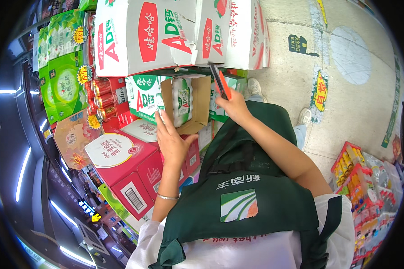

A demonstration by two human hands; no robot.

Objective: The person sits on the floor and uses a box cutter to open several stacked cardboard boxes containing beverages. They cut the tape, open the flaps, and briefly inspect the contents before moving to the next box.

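Note:
My right hand (234, 106) is closed around an orange and black utility knife (224, 86), raised beside an opened carton. With fingers spread, my left hand (171, 139) rests against the printed outer flap of that white and green carton (144, 97). Shrink-wrapped white bottles (182, 101) with green labels stand inside the carton, between its brown inner flaps (198, 114). Whether the knife's tip touches anything cannot be told. Above the opened carton is a large white carton (128, 40) with red and green print and a torn edge.
Red cartons (131, 168) lie close below my left hand. Red cans (104, 101) and green packs (65, 84) with yellow price tags are stacked at the left. Pale floor (289, 80) with painted markings lies at the right, and packaged goods (360, 188) stand at the lower right.

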